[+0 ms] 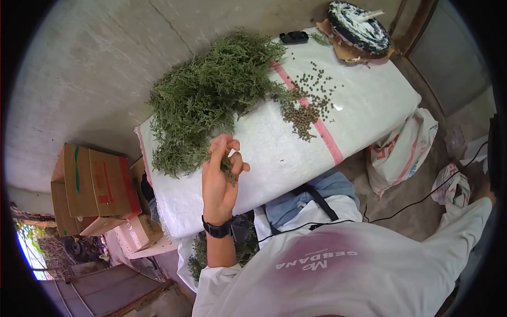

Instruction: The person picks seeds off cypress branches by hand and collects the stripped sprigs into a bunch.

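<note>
Head view: I read the left hand (221, 182) as partly closed, fingers curled loosely around a green sprig (229, 171). Directly beyond, the foliage pile (211, 84) rests on white woven sacking (264, 156). Small brown balls (302, 119) lie right of it, across a red stripe (328, 141). I cannot tell the right hand's state.

My feathery green foliage (211, 87) lies in a big, tangled heap on the white woven sheet (253, 158); a small sprig (228, 170) sits in my left hand (224, 164); beside the heap, round brownish seeds (303, 117) lie loose, partly bunched, partly scattered.
</note>
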The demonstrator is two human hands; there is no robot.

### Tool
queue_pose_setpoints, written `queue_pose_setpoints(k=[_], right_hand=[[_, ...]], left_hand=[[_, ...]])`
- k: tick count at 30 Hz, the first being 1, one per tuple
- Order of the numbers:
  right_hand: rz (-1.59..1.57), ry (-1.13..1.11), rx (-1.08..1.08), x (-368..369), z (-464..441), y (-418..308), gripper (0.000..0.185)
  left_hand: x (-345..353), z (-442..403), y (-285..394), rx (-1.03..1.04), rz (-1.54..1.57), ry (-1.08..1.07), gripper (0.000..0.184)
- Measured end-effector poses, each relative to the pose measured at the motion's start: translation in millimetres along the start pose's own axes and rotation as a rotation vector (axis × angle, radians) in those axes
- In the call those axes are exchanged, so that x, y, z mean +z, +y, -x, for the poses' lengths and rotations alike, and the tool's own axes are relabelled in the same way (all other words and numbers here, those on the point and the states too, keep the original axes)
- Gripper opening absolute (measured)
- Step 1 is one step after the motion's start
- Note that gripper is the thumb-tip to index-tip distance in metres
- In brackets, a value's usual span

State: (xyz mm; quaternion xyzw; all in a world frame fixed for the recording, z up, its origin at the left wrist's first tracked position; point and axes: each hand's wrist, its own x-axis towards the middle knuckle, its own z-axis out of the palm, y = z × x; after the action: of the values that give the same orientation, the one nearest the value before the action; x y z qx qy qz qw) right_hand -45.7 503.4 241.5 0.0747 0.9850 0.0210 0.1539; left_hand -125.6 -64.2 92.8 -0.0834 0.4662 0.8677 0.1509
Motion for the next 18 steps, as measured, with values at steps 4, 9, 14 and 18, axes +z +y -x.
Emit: queue_pose_setpoints(k=[4, 9, 14, 18], right_hand=[[-0.143, 0.231, -0.540, -43.3, -30.2, -156.3, 0.040], [-0.214, 0.639, -0.972, -92.0, -132.6, -341.6, 0.048], [-0.281, 0.817, -1.007, -39.6, -231.2, -495.7, 0.036], [-0.199, 1.074, -1.004, -18.3, -245.1, -525.9, 0.025]], left_hand=[[7.2, 2.0, -14.7, 0.098, -0.022, 0.091, 0.020], [17.3, 2.8, -36.1, 0.191, 0.063, 0.209, 0.012], [-3.1, 26.3, -49.6, 0.051, 0.505, -0.110, 0.031], [12.7, 24.9, -52.0, 0.132, 0.328, -0.044, 0.039]])
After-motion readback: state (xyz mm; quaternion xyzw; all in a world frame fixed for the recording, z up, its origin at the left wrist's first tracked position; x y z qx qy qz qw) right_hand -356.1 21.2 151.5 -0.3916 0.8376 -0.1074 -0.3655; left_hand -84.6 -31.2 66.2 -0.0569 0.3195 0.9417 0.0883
